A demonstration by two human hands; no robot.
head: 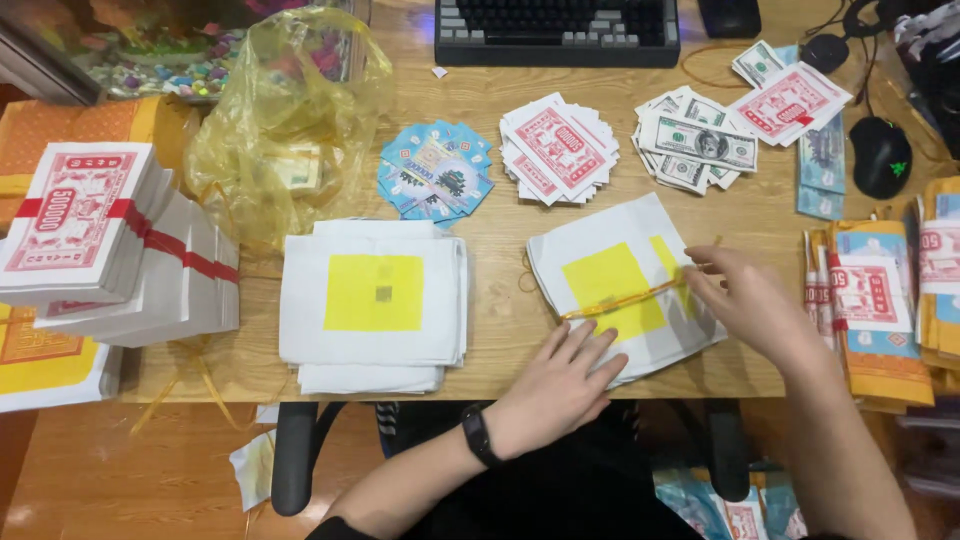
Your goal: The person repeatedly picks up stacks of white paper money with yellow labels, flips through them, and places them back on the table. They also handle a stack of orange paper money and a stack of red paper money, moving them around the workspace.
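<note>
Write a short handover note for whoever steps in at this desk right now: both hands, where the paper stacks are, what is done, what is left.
Left hand: flat, open, pressing the near edge of the white stack with the yellow square.
Right hand: pinching the yellow rubber band stretched across that stack.
Done: band lies across the stack's top; whether it goes fully around cannot be seen.
Left: a second similar white stack lies to the left, no band on it.
Nearby: fanned red-and-white notes and a banded bundle at far left.
</note>
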